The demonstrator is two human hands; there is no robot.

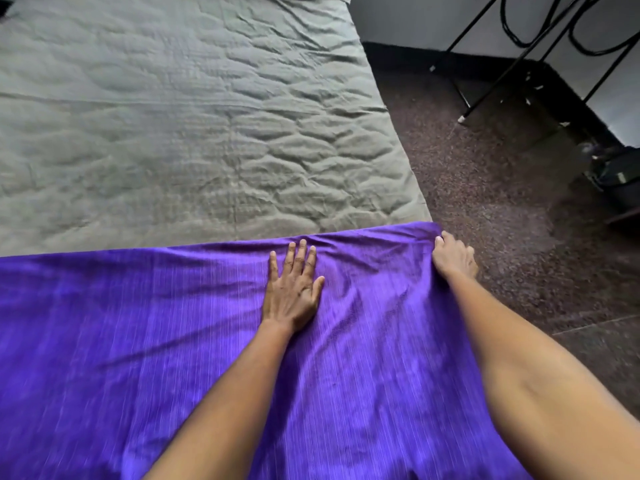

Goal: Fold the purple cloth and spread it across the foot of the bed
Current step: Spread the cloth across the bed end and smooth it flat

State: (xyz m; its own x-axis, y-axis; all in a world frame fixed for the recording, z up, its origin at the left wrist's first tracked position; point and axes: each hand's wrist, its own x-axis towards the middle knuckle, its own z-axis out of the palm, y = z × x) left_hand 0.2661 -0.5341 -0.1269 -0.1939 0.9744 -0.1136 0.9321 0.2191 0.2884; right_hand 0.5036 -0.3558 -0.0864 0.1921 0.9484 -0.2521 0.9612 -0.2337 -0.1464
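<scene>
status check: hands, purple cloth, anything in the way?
Left hand flat on purple cloth. Right hand pinching its far right corner. Cloth spread over bed, some wrinkles. Nothing in the way.

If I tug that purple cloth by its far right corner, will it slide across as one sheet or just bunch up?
Probably bunch. The purple cloth looks thin and floppy: creases fan from the corner that the right hand grips. It likely drags rather than glides on the wrinkled grey bed cover. The left hand, pressed flat on it, should pin that part, so only the corner would move.

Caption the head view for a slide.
Left hand flattens purple cloth on grey bed; right hand grips its corner.
</scene>
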